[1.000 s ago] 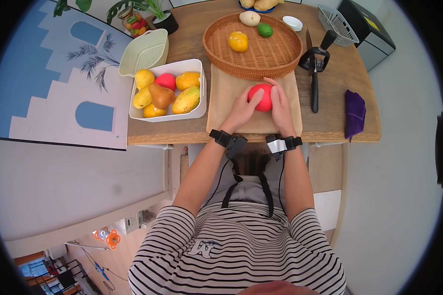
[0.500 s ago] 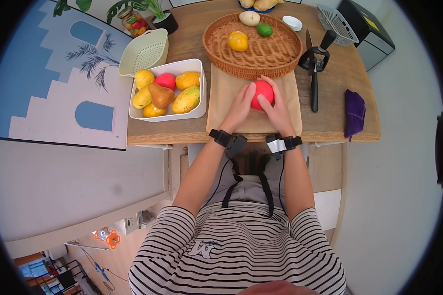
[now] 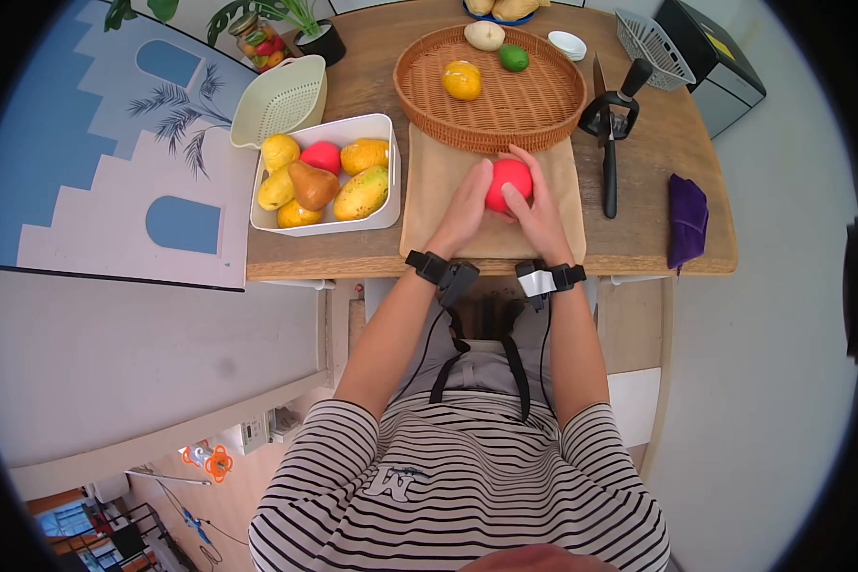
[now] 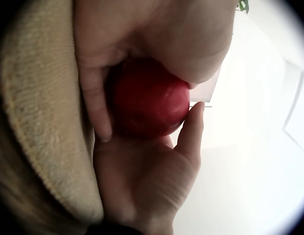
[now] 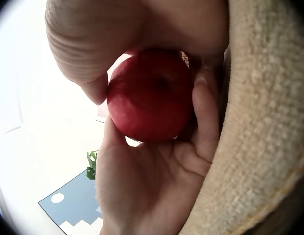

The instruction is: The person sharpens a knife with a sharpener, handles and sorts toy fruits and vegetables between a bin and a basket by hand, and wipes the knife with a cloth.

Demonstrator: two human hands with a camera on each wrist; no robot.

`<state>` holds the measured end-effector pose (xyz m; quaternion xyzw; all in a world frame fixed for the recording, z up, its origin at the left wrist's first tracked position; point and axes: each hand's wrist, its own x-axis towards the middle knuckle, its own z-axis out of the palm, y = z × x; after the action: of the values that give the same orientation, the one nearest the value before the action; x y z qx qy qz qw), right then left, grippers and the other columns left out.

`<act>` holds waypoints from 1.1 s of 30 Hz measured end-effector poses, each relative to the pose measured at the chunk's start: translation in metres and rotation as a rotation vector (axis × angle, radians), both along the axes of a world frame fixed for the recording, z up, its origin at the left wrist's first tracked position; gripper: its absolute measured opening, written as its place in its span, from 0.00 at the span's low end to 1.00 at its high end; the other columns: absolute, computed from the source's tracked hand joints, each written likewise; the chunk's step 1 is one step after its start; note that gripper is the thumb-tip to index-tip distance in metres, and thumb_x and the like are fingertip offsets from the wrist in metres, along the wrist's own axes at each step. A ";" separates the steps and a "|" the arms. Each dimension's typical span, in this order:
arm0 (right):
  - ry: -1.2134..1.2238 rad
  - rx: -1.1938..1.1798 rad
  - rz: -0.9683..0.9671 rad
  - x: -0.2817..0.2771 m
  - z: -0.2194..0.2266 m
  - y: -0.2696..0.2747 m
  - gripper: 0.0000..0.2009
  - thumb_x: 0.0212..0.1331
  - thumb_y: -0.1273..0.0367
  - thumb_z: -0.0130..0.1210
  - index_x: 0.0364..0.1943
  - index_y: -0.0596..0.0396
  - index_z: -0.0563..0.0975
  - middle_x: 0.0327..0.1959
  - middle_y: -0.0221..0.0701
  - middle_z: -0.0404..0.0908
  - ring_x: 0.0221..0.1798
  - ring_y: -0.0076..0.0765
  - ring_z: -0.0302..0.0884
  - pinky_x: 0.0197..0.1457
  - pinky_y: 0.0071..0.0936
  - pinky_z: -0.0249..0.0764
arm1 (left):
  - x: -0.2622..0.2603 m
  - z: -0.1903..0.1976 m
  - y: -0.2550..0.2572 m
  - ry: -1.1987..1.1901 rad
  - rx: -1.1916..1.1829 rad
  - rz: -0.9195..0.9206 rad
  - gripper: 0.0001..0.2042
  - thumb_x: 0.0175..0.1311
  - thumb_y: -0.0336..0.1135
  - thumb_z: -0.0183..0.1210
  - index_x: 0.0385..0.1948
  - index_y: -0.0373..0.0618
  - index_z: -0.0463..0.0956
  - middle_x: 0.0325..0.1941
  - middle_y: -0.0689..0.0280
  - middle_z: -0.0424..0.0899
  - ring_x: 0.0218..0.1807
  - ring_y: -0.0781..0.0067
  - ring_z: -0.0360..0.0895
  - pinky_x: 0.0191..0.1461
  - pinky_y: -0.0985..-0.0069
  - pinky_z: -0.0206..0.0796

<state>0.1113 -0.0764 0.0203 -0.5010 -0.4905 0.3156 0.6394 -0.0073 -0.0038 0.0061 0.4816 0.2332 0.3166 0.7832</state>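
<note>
A round red apple (image 3: 508, 181) sits just above the beige mat (image 3: 439, 176) at the table's front, cupped between both hands. My left hand (image 3: 469, 200) curls against its left side, and my right hand (image 3: 536, 208) wraps its right and near side, with two fingers laid over the front. In the left wrist view the apple (image 4: 149, 100) is held between a palm above and fingers (image 4: 191, 129) below, beside the mat (image 4: 39, 107). The right wrist view shows the apple (image 5: 149, 95) with its dimple facing the camera, a thumb (image 5: 95, 88) on one side and fingers (image 5: 206, 117) on the other.
A wicker basket (image 3: 543, 105) behind the mat holds an orange fruit (image 3: 461, 80), a lime (image 3: 513, 58) and a pale tuber (image 3: 484, 35). A white bin (image 3: 391, 167) of mangoes and pears stands to the left. A black-handled knife (image 3: 608, 172) and a purple cloth (image 3: 686, 219) lie to the right.
The right hand's fingers have come from lying along the apple's right side to lying over its near face. The apple has moved slightly away from me. The left hand has hardly moved.
</note>
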 end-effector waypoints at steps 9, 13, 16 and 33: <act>0.118 -0.134 -0.050 0.009 -0.012 0.003 0.23 0.67 0.61 0.55 0.61 0.56 0.67 0.51 0.37 0.76 0.54 0.31 0.73 0.59 0.27 0.70 | 0.002 0.004 -0.008 0.097 0.257 0.046 0.28 0.75 0.55 0.38 0.58 0.36 0.65 0.54 0.54 0.75 0.50 0.64 0.79 0.43 0.70 0.82; -0.015 -0.042 -0.074 0.002 0.000 0.000 0.21 0.67 0.60 0.54 0.58 0.58 0.69 0.50 0.37 0.77 0.52 0.30 0.74 0.57 0.26 0.71 | 0.000 0.007 -0.005 0.076 0.170 0.051 0.27 0.75 0.54 0.42 0.57 0.36 0.66 0.53 0.54 0.75 0.50 0.64 0.79 0.44 0.71 0.81; -0.063 -0.021 -0.063 -0.001 0.002 0.000 0.21 0.68 0.60 0.54 0.57 0.59 0.71 0.49 0.37 0.78 0.51 0.31 0.75 0.57 0.26 0.71 | -0.002 0.007 -0.001 -0.028 -0.075 -0.014 0.25 0.74 0.51 0.45 0.57 0.36 0.66 0.53 0.54 0.75 0.51 0.65 0.79 0.44 0.72 0.81; -0.035 -0.045 0.028 0.003 0.000 -0.001 0.21 0.69 0.62 0.51 0.62 0.57 0.69 0.55 0.39 0.76 0.58 0.32 0.73 0.63 0.28 0.68 | 0.001 -0.009 0.003 0.012 -0.007 0.080 0.24 0.75 0.52 0.44 0.55 0.37 0.69 0.51 0.61 0.77 0.49 0.74 0.76 0.48 0.76 0.74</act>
<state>0.1143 -0.0770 0.0200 -0.5136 -0.5016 0.3266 0.6147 -0.0063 -0.0011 -0.0027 0.4713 0.2579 0.3439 0.7702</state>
